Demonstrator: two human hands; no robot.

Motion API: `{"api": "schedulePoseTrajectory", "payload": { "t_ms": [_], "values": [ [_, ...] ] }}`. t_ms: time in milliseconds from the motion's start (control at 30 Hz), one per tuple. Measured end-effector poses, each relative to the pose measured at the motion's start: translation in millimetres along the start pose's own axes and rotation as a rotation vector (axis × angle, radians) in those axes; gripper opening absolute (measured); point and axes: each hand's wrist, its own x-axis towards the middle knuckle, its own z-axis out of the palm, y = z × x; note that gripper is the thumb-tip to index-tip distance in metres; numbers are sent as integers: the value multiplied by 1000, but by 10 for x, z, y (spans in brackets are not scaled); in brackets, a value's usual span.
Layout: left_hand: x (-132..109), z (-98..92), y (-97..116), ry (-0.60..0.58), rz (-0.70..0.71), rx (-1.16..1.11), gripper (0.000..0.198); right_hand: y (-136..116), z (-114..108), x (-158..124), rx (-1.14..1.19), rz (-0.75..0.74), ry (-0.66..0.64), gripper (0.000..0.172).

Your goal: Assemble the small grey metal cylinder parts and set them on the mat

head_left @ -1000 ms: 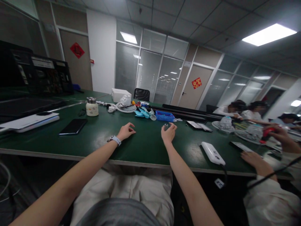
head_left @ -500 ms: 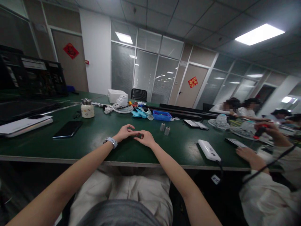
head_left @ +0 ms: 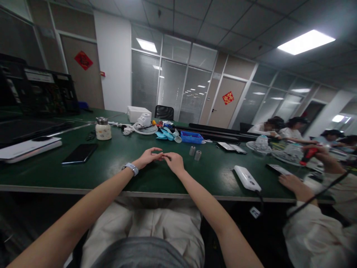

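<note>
My left hand (head_left: 148, 157), with a watch on its wrist, rests on the green table (head_left: 117, 171). Its fingers are curled and pinched toward my right hand (head_left: 173, 162). The two sets of fingertips meet in the middle over the tabletop. Something tiny may sit between them; I cannot make it out. Two small grey cylinders (head_left: 195, 152) stand upright on the table just beyond and to the right of my right hand, apart from it.
A black phone (head_left: 79, 153) and a white flat device (head_left: 28, 145) lie at left. A cream jar (head_left: 103, 130), a small fan (head_left: 146, 127) and a blue tray (head_left: 190, 137) sit further back. A white power bank (head_left: 247, 178) lies right. A co-worker's hands (head_left: 320, 156) work with a red tool.
My right hand left the small cylinders standing on the table and came left to meet my left hand. Since half a second ago both hands' fingertips have closed together more tightly.
</note>
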Motion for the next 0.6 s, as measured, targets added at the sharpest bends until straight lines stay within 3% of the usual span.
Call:
{"api": "schedulePoseTrajectory", "payload": {
  "t_ms": [133,267,433,600],
  "values": [
    [41,-4,-31,74,-13,-24,66,157,-172,52,-86,137,171,24],
    [73,-25,-55,133,-7,-15,61,574,-495,13,-222,390,368,30],
    [65,-25,-47,152,0,18,60,1010,-699,-98,-351,689,412,26],
    [37,-2,-12,148,1,34,58,1097,-649,-119,-352,787,357,22]
  ]
}}
